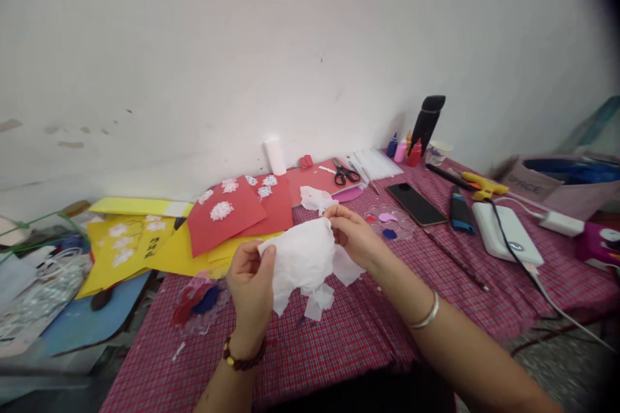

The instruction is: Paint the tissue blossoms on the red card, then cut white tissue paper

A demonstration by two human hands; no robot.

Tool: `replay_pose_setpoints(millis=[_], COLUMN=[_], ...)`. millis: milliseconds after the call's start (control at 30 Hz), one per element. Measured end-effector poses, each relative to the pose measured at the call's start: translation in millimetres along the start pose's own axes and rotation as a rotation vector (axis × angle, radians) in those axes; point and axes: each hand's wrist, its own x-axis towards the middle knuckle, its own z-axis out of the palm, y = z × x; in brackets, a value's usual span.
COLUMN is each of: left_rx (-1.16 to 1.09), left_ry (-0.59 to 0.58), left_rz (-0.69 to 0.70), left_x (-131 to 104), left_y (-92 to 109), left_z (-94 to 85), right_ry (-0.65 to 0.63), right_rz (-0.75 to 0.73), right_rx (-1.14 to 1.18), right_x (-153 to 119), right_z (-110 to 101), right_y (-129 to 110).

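A sheet of thin white tissue paper [303, 251] is stretched between my two hands above the checked tablecloth [310, 361]. My left hand [252, 281] pinches its left corner between thumb and fingers. At the upper right corner, my right hand [352, 232] grips the same sheet with its fingertips. Small white paper pieces [318, 302] lie on the cloth just below the sheet, and more tissue [316, 199] shows behind it. Part of another white piece [346, 268] is visible under my right wrist.
Red cards [223, 222] with white paper flowers and yellow cards [121, 248] lie left. Scissors [346, 173] rest at the back. Right are a phone [416, 203], a paint palette [397, 222], paint bottles [414, 153], a glue gun [484, 186] and a white power bank [507, 232] with cables.
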Motion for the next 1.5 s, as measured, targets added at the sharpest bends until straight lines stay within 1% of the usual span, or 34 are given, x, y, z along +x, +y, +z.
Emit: replay_pose_setpoints(millis=[67,100,133,167,200,233,267,300,333,367,433,467,533,767,933,1033,1100,1167,1267,1333,1400,1433,1500], left_rx=[0.143,0.245,0.359,0.473,0.574,0.653,0.704,0.730,0.740,0.741,0.732,0.729,0.724,0.720,0.759,0.721,0.668,0.625,0.584,0.547,0.507,0.492,0.475], left_ry=[0.075,0.095,0.098,0.082,0.049,0.003,-0.049,-0.108,-0.163,-0.210,-0.267,-0.279,-0.289,-0.302,-0.343,-0.380,-0.410,-0.431,-0.425,-0.424,-0.431,-0.428,-0.410], left_rz=[0.189,0.324,0.473,0.617,0.741,0.833,0.889,0.908,0.905,0.893,0.866,0.855,0.843,0.845,0.871,0.836,0.769,0.664,0.457,0.302,0.180,0.144,0.126], left_x=[2,3,4,5,5,5,4,3,1,0,-3,-4,-5,-5,-7,-9,-9,-9,-8,-8,-8,-8,-8], left_y=[6,10,13,15,17,17,16,15,13,11,8,7,7,5,0,2,5,8,10,9,6,5,4], left_z=[-3.6,-5.5,-7.2,-8.4,-9.0,-8.8,-7.8,-6.2,-4.1,-1.7,2.7,4.4,6.7,6.9,7.6,8.9,9.3,9.3,9.1,9.0,9.1,9.1,9.0], right_ry=[0.072,0.099,0.092,0.032,-0.073,-0.202,-0.318,-0.391,-0.409,-0.382,-0.288,-0.258,-0.241,-0.291,-0.281,-0.265,-0.275,-0.292,-0.316,-0.323,-0.323,-0.323,-0.327], right_rz=[-0.196,-0.301,-0.376,-0.405,-0.388,-0.339,-0.284,-0.243,-0.225,-0.226,-0.240,-0.238,-0.222,-0.200,-0.123,-0.096,-0.090,-0.087,-0.092,-0.097,-0.098,-0.098,-0.103], right_rx=[-0.155,-0.231,-0.294,-0.341,-0.375,-0.403,-0.427,-0.454,-0.478,-0.498,-0.508,-0.497,-0.466,-0.400,-0.328,-0.346,-0.347,-0.352,-0.375,-0.391,-0.405,-0.409,-0.414], right_x=[-4,-9,-14,-20,-26,-31,-36,-38,-39,-38,-32,-29,-26,-31,-26,-22,-21,-21,-21,-21,-22,-22,-23], right_z=[4,6,9,12,15,19,22,25,27,29,30,29,28,30,28,26,25,25,24,23,23,23,23], right_y=[-1,-2,-4,-5,-5,-4,-3,0,3,6,12,14,15,4,11,15,15,14,13,12,11,11,9])
